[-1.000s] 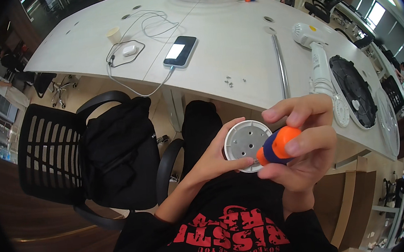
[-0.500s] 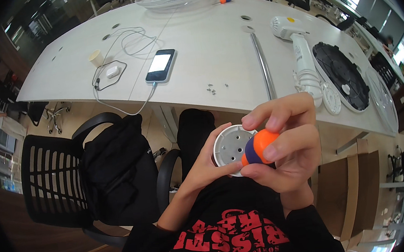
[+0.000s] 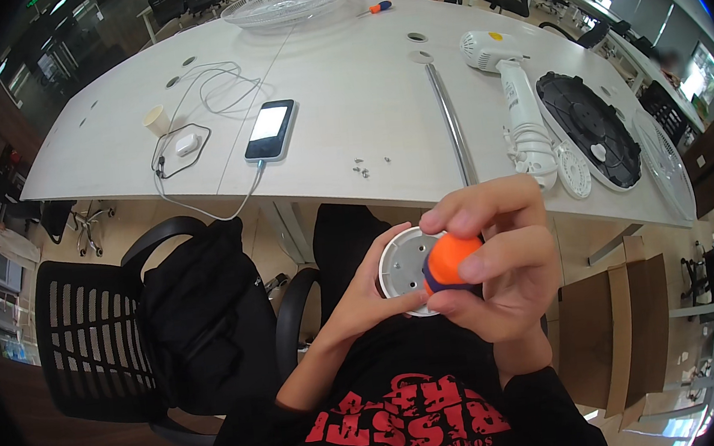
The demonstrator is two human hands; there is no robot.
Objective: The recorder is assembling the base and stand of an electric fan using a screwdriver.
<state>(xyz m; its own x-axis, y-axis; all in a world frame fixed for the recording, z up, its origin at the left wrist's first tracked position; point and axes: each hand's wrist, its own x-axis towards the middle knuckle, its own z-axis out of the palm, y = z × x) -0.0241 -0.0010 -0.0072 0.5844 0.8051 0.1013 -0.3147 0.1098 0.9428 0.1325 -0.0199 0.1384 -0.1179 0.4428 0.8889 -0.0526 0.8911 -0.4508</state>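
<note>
My left hand (image 3: 362, 298) wraps round a white, round cup-like part (image 3: 393, 273), holding it in front of my torso with its open face up. Several small holes dot its grey inner plate. An orange and dark purple screwdriver handle (image 3: 453, 261) stands over the part, pinched between the thumb and fingers of my right hand (image 3: 515, 259). The handle and fingers cover the right side of the part. The screwdriver's shaft and tip are hidden. On the table's near edge, several small screws (image 3: 361, 171) lie just beyond my hands.
A metal tube (image 3: 450, 119), a white fan body (image 3: 526, 108) and a black oval base (image 3: 590, 127) lie right on the table (image 3: 345, 95). A phone-like device (image 3: 269, 131) with its cable lies left. Farther back are a clear fan guard (image 3: 285, 6) and another screwdriver (image 3: 379, 7). A chair (image 3: 98, 342) stands left.
The screwdriver handle has tilted and turned in my right hand, with less purple showing. My left hand keeps its grip on the round part. The view has shifted slightly, moving the table items left.
</note>
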